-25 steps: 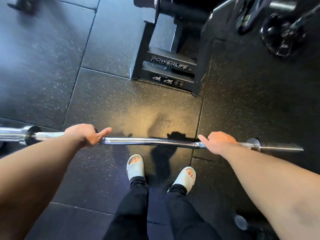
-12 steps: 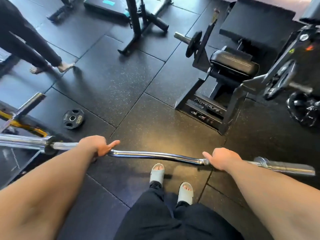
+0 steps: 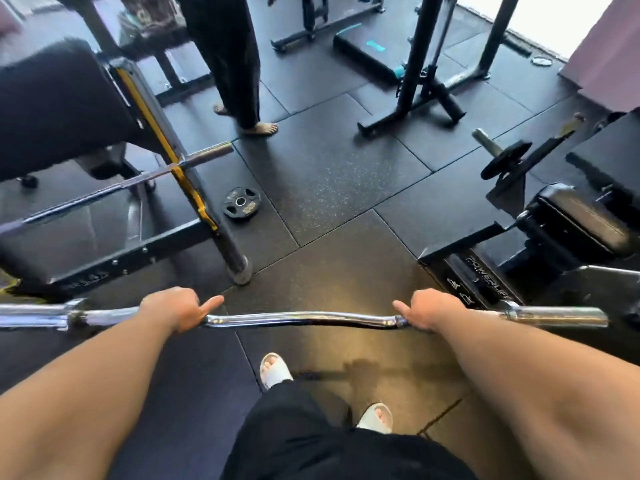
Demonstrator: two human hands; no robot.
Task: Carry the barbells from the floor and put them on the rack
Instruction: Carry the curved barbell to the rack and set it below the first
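A chrome curl barbell [image 3: 301, 319] with a wavy middle and no plates hangs level in front of me, off the floor. My left hand [image 3: 173, 308] grips its left bend, thumb lying along the shaft. My right hand [image 3: 427, 308] grips its right bend in the same way. Both sleeves stick out past my hands. A black and yellow rack frame [image 3: 180, 174] stands ahead on the left, with a second straight barbell [image 3: 114, 188] resting across it.
A small black weight plate [image 3: 241, 203] lies on the rubber floor beside the rack's upright. A black bench machine [image 3: 561, 233] stands at the right. A barefoot person [image 3: 239, 64] stands ahead, with a tall black stand [image 3: 415, 81] behind. My sandalled feet are below the bar.
My view has lifted from the floor to the room ahead while I walk forward. The bar stays in both hands; the rack and the other person have come into view.
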